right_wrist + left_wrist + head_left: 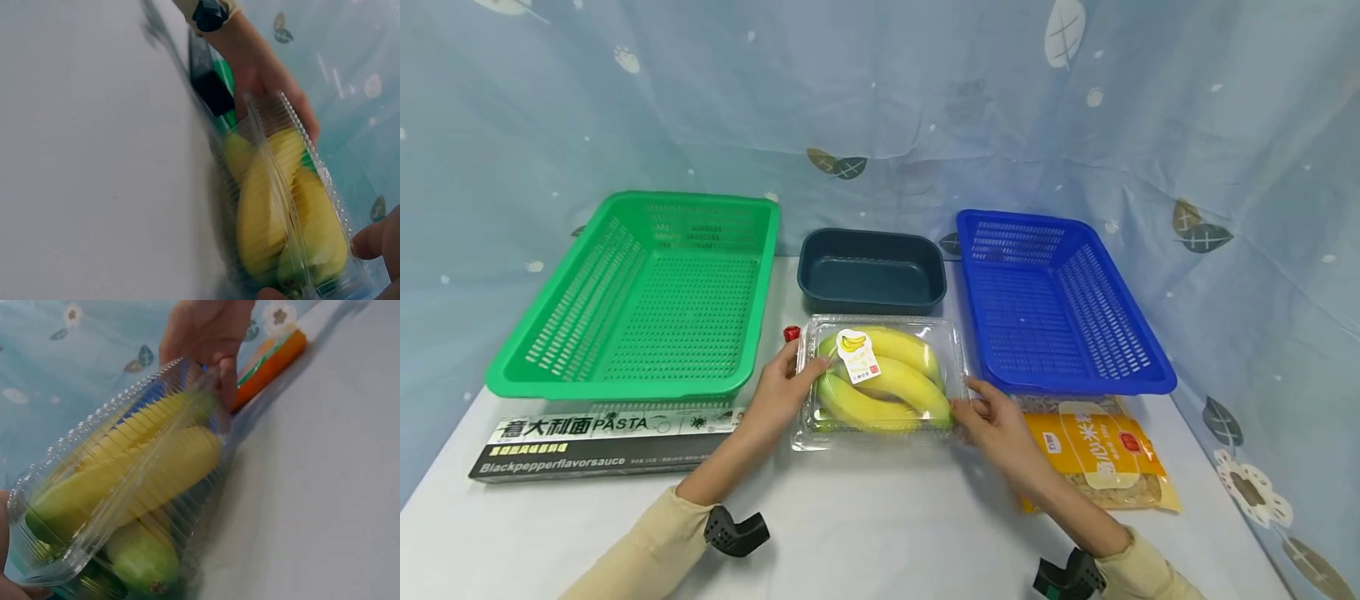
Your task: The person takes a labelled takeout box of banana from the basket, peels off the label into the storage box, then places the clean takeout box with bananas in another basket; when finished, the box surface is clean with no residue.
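Note:
A clear plastic clamshell box (958, 367) with yellow-green bananas (887, 379) inside is between my two hands. A white label (859, 358) with a banana picture sits on its lid. My left hand (784, 392) grips the box's left side, thumb over the lid edge. On the opposite side, my right hand (996, 425) pinches the right edge near the front corner. In the left wrist view the ridged side of the box (119, 506) shows, with the right hand (206, 331) at its far end. Whether the box touches the table, I cannot tell.
A green basket (760, 275) stands at back left, a dark teal tub (872, 304) behind the box, a blue basket (1075, 385) at back right. A pasta box (587, 450) lies front left; a yellow-orange food packet (1105, 454) lies by the right forearm. A small red item (792, 333) peeks out beside the clamshell.

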Available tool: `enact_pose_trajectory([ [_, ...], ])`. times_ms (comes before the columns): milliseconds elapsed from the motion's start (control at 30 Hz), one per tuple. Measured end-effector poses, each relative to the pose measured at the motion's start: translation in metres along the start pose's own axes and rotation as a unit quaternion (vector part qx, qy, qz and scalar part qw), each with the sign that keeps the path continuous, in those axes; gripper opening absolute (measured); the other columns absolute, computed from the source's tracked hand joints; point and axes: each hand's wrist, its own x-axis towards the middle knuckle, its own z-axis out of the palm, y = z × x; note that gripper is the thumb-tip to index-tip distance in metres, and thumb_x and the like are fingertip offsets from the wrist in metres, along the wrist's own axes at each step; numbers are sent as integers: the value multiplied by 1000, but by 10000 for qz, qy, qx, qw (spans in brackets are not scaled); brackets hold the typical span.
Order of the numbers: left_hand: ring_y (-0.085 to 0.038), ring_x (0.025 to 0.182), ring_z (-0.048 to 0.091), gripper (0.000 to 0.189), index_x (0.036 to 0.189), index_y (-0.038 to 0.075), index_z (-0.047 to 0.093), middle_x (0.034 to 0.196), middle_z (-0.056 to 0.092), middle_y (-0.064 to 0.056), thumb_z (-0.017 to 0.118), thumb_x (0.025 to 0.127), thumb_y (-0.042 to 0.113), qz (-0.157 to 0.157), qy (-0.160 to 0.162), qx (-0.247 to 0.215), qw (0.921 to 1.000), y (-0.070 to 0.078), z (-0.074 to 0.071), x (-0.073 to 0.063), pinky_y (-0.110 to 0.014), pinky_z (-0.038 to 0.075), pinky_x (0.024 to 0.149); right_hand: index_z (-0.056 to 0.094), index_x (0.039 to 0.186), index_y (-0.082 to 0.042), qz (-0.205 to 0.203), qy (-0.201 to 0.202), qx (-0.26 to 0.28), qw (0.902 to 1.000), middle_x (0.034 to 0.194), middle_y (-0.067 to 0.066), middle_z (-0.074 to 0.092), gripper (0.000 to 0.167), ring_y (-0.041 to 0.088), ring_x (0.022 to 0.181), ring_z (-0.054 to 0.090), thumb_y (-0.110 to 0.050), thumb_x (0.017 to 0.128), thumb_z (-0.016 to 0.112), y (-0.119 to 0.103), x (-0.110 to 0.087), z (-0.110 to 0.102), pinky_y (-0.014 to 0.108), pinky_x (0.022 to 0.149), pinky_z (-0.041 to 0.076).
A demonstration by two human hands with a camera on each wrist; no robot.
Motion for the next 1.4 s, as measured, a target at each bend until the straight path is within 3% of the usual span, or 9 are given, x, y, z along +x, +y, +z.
enact_pose_trajectory([
  [133,-30,117,56,66,154,4,34,139,51,-22,60,100,33,-263,27,-50,9996,1,0,10,-38,47,99,27,151,10,1,-32,108,9999,124,29,63,61,33,103,67,-18,104,55,-3,0,0,37,85,58],
  [267,-30,128,48,66,154,2,33,146,46,-22,59,101,33,-347,38,-42,9994,2,0,15,-42,41,106,22,154,7,-585,10,-1233,9906,148,30,42,75,42,129,50,-28,101,62,-16,-19,1,49,95,51],
  [400,-29,130,45,62,151,1,37,145,47,-21,57,101,32,-184,68,-21,9998,7,-2,18,-43,38,108,35,153,-2,-1525,404,-3234,9330,154,21,38,75,42,134,45,-38,96,67,-45,-44,2,60,98,46],
  [500,-31,134,41,65,152,-1,34,149,42,-23,56,102,33,-123,109,2,9999,11,-7,22,-44,36,111,50,145,-4,-2103,476,-3753,9015,147,19,48,60,41,127,53,-34,95,68,-65,-46,1,62,96,47],
  [667,-30,144,29,72,156,-3,24,157,30,-22,55,102,34,-251,-28,109,9996,13,-9,25,-43,30,116,62,132,-3,-2805,79,-3736,8841,134,17,61,44,35,119,61,-25,95,69,-86,-26,-4,55,93,52],
  [867,-30,139,34,72,155,-3,27,152,37,-22,56,101,35,-275,-14,218,9994,11,-9,25,-44,32,114,65,129,-5,-3117,-568,-3948,8624,125,9,67,40,25,112,65,-27,96,68,-121,13,-2,46,89,55],
  [1100,-29,134,40,68,152,-4,32,147,43,-22,56,101,35,-254,-31,246,9994,6,-8,24,-42,35,112,67,126,-7,-3353,-1296,-4272,8296,111,6,69,32,15,77,61,-20,96,68,-138,65,19,29,65,53],
  [1333,-28,122,49,64,149,-2,38,136,52,-21,56,101,36,-248,-77,317,9992,1,-5,23,-40,42,104,68,122,-5,-3484,-1721,-5036,7716,96,6,66,28,16,67,52,-12,96,65,-130,97,49,23,57,46],
  [1400,-28,123,50,66,150,-1,37,136,52,-20,57,101,38,-312,-98,364,9988,-1,-5,22,-40,43,103,69,117,-5,-3578,-1695,-5126,7619,87,4,62,23,16,65,49,-8,94,65,-128,103,54,23,54,42],
])
